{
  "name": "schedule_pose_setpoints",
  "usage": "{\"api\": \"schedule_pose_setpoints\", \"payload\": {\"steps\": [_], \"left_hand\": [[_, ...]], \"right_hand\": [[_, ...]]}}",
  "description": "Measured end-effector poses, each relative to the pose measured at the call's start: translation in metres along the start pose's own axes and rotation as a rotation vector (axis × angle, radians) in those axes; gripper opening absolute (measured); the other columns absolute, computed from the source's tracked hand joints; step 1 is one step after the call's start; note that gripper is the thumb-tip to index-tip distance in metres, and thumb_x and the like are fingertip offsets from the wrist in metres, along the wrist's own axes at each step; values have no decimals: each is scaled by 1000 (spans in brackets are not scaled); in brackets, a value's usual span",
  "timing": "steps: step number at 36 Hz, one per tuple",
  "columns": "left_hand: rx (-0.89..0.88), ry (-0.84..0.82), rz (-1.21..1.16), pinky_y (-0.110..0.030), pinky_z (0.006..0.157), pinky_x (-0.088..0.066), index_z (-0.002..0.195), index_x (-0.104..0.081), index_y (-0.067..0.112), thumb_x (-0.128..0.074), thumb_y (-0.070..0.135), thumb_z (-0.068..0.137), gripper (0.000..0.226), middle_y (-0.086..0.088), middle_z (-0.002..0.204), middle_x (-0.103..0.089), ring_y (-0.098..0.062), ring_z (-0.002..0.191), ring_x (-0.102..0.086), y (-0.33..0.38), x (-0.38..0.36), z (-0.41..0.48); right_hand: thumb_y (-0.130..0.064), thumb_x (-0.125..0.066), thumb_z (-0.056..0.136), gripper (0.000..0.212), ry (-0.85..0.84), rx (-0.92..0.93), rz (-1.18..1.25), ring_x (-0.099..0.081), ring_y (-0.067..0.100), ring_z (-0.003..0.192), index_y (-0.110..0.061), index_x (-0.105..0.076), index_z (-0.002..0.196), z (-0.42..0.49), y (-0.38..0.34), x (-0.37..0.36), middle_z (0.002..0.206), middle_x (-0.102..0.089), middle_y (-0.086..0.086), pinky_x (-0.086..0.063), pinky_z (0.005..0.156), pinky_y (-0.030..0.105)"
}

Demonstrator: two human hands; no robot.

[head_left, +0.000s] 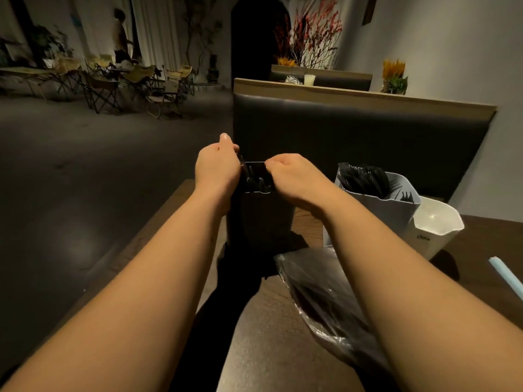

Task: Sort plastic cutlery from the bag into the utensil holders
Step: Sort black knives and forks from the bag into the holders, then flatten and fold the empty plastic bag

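A clear plastic bag (256, 190) of black cutlery stands upright on the table's far end. My left hand (218, 168) pinches its top edge on the left and my right hand (294, 176) pinches it on the right, the edge stretched taut between them. A grey utensil holder (393, 213) to the right holds several black forks. A white holder (435, 224) beside it looks empty. A second clear bag (319, 292) of black cutlery lies flat under my right forearm.
The dark wooden table (271, 349) runs toward me. A black padded booth seat (353, 140) rises behind it. A pale blue strip (506, 275) lies at the right edge. Folding chairs (102, 83) and a person stand far off to the left.
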State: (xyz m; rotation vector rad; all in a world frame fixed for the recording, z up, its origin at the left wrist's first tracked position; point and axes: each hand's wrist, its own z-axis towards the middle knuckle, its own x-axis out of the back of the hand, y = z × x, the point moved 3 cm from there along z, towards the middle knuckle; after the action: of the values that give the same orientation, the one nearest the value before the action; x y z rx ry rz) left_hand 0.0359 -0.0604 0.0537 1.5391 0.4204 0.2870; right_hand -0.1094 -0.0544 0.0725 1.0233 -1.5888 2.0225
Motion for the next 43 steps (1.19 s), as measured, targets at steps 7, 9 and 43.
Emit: {"api": "schedule_pose_setpoints", "payload": {"steps": [7,9,43], "left_hand": [[-181,-97,98,-33,81,-44,85,-61,26,-39,51,104,39,4,89,-61,-9,84,-56,12,4,-1],[-266,-139,219,-37,83,-48,84,-64,24,-37,51,104,43,-1,91,-66,-15,88,-62,15,1,-4],[-205,-229,41,-39,107,-43,133,-58,27,-34,49,106,42,5,127,-59,-12,120,-53,11,-20,7]], "right_hand": [[-48,-27,107,51,78,-18,53,-56,18,106,-13,-59,123,-10,-31,-6,108,-61,3,-42,102,41],[-54,-23,106,61,15,-90,269,-53,20,118,-13,-50,142,-7,-42,-12,132,-58,8,-37,109,40],[-44,-35,106,58,165,-79,1239,-24,26,151,-10,-35,153,1,-24,3,156,-40,11,-15,124,41]]}}
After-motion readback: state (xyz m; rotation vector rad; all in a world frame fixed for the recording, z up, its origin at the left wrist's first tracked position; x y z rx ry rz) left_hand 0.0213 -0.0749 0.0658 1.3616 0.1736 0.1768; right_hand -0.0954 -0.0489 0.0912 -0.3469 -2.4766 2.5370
